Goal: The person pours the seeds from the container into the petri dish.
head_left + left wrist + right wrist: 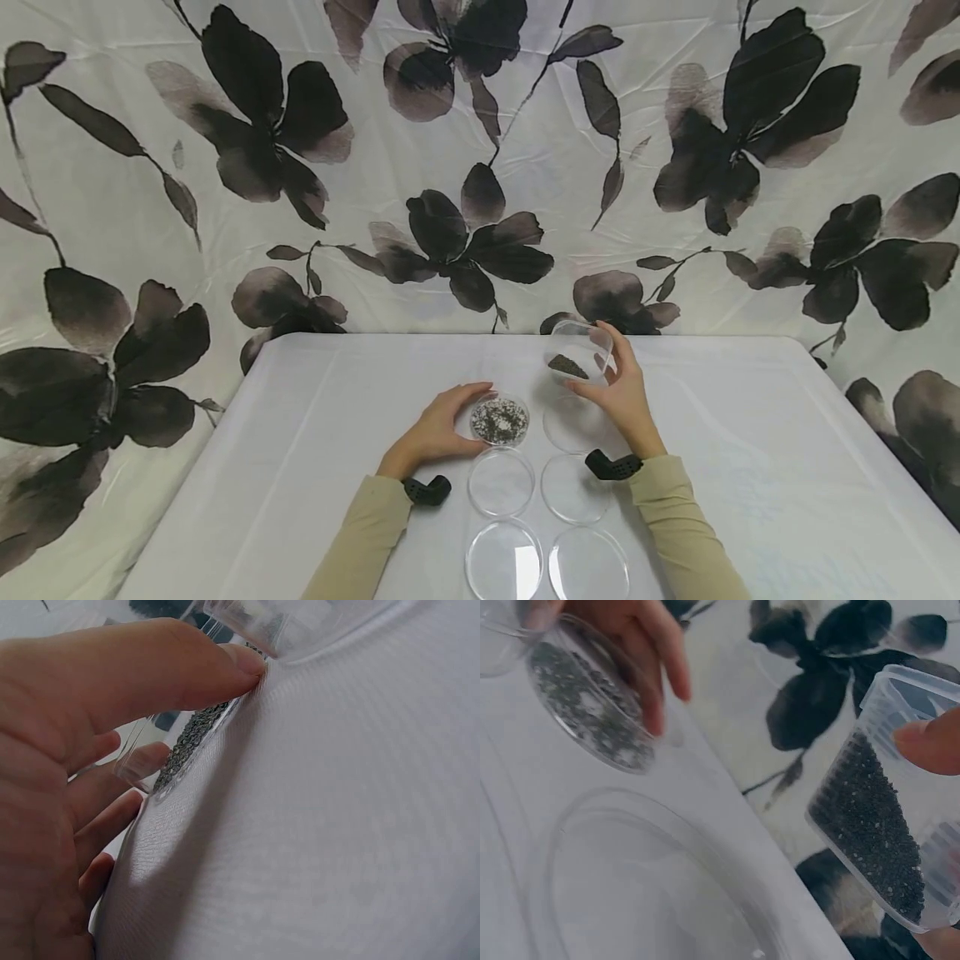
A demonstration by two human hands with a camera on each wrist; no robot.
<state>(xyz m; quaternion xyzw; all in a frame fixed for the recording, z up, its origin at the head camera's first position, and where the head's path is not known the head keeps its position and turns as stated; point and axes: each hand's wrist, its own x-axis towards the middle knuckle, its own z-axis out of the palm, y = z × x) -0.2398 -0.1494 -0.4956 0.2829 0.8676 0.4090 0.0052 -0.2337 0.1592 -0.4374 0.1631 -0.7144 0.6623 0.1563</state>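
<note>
A clear petri dish [501, 435] with a layer of dark granules, bare at some spots, lies at the back left of a group of dishes. My left hand [435, 427] holds it by its sides, thumb at the near edge and fingers at the far edge. In the air behind the dishes, my right hand [628, 402] grips a clear plastic tub [581, 335] between thumb and fingers. Dark granules [870, 832] lie heaped toward one side of the tub, which is tilted. Just below it stands another clear petri dish [551, 442].
Several more clear petri dishes, such as the near-left dish [468, 575] and near-right dish [627, 575], stand in two columns toward the front. They rest on a white-covered table [300, 483]. A flower-patterned cloth [360, 150] hangs behind the table's back edge.
</note>
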